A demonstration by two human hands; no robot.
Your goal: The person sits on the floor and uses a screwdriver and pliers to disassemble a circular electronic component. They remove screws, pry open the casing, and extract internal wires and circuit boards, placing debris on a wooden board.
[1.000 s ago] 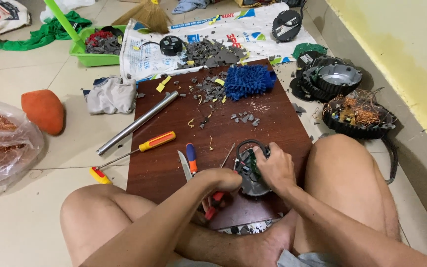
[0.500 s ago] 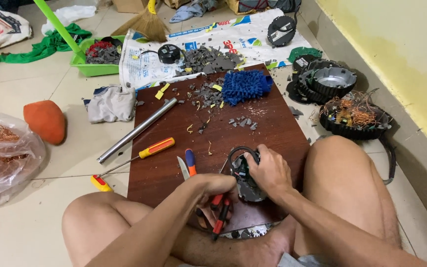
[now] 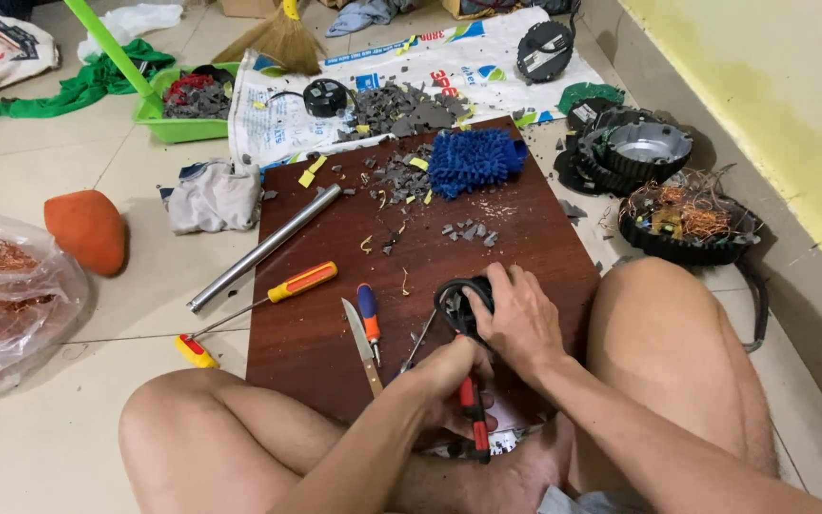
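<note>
Shifted lower, left hand (image 3: pixel 449 376) grips red-handled pliers (image 3: pixel 473 414); right hand (image 3: pixel 520 319) clamps the black round part (image 3: pixel 458 300) steady on the board (image 3: pixel 335 324), frame centre.

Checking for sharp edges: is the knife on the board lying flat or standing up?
Lying flat: the knife rests on the brown board, beside the left hand, untouched.
</note>
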